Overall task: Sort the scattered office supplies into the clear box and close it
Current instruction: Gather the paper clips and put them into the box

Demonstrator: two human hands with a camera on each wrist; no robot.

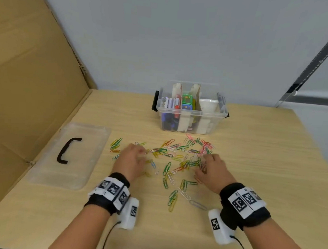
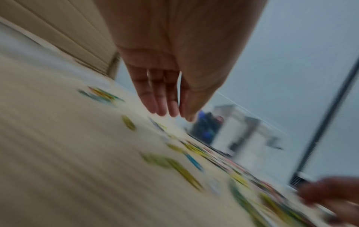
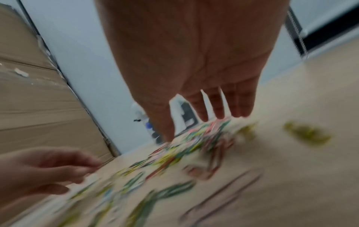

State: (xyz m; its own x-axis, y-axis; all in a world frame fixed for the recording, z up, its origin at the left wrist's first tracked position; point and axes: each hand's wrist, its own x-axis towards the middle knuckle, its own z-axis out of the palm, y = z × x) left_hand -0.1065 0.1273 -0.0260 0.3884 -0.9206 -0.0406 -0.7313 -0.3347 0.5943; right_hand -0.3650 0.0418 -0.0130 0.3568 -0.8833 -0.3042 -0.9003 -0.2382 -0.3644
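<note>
Several coloured paper clips (image 1: 174, 158) lie scattered on the wooden table in front of the clear box (image 1: 190, 110), which stands open with pens, a green item and white dividers inside. The box's clear lid (image 1: 69, 156) with a black handle lies flat at the left. My left hand (image 1: 133, 157) hovers over the clips' left side, fingers straight and together (image 2: 165, 106). On the right side of the pile my right hand (image 1: 212, 168) reaches down with its fingers straight (image 3: 219, 110), the tips at the clips (image 3: 194, 145). Both wrist views are motion-blurred.
A tall cardboard panel (image 1: 29, 80) walls off the table's left side. A grey wall stands behind the box. Bare table (image 1: 270, 166) stretches to the right of the clips and along the near edge.
</note>
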